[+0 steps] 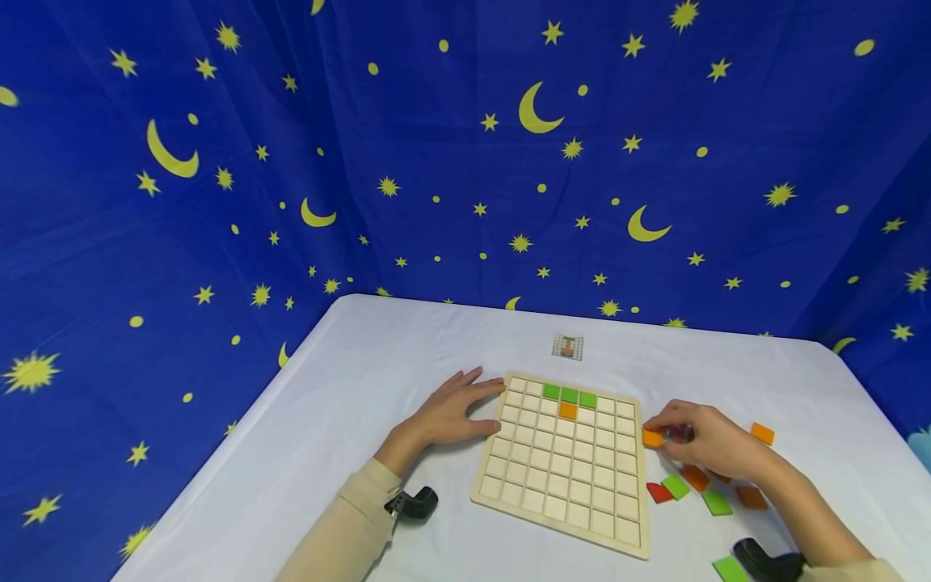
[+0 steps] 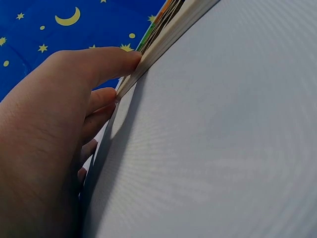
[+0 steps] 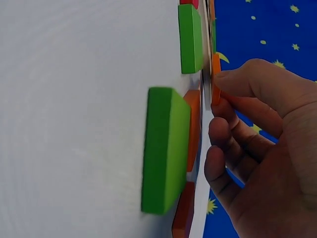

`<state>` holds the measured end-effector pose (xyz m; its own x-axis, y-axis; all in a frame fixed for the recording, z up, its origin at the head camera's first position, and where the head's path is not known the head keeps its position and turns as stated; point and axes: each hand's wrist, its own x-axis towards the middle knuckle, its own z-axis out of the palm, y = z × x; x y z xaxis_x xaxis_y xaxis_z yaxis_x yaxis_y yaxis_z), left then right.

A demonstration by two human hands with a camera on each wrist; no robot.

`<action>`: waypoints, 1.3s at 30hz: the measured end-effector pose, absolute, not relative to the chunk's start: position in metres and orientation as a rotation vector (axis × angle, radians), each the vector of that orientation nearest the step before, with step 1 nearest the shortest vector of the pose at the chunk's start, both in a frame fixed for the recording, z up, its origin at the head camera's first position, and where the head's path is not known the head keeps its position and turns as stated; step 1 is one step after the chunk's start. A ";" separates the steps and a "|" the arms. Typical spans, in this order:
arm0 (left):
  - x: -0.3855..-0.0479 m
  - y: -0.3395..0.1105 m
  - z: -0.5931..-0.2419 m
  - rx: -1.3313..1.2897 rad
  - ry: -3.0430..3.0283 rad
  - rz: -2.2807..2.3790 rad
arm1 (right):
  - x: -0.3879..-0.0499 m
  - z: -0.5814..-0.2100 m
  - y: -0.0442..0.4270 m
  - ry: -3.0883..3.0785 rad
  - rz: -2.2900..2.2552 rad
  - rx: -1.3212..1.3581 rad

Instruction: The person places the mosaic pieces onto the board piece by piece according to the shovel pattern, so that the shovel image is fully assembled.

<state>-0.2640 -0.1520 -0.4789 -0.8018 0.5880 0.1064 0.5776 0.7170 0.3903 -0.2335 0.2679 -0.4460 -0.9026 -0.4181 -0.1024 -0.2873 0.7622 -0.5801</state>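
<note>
A square wooden grid board (image 1: pixel 560 461) lies on the table, with three green tiles (image 1: pixel 570 394) in a row near its far edge and one orange tile (image 1: pixel 567 411) below the middle one. My left hand (image 1: pixel 454 410) rests at the board's left edge, fingers spread, thumb and fingertips touching the rim; the left wrist view shows the thumb against the board's side (image 2: pixel 143 64). At the board's right edge my right hand (image 1: pixel 701 436) pinches another orange tile (image 3: pixel 216 79) between thumb and finger, held above the table.
Loose tiles lie right of the board: a red tile (image 1: pixel 659 492), several green tiles (image 1: pixel 717 503) and several orange ones (image 1: pixel 762 433), some partly under the right hand. A small printed pattern card (image 1: pixel 567 347) lies beyond the board. A blue star-patterned curtain (image 1: pixel 465 162) surrounds the white table (image 1: pixel 349 364).
</note>
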 end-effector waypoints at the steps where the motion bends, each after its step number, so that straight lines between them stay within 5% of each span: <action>1: -0.264 -0.152 -0.479 0.979 2.887 0.644 | -0.233 -0.446 0.267 2.729 -0.851 -0.563; 39: -0.265 -0.152 -0.477 0.959 2.890 0.621 | -0.242 -0.444 0.241 2.728 -0.867 -0.789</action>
<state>-0.2647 -0.1516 -0.4771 -0.8092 0.5803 0.0916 0.5668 0.7300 0.3819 -0.2424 0.2406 -0.4442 -0.8450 -0.5348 -0.0038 -0.4346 0.6908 -0.5779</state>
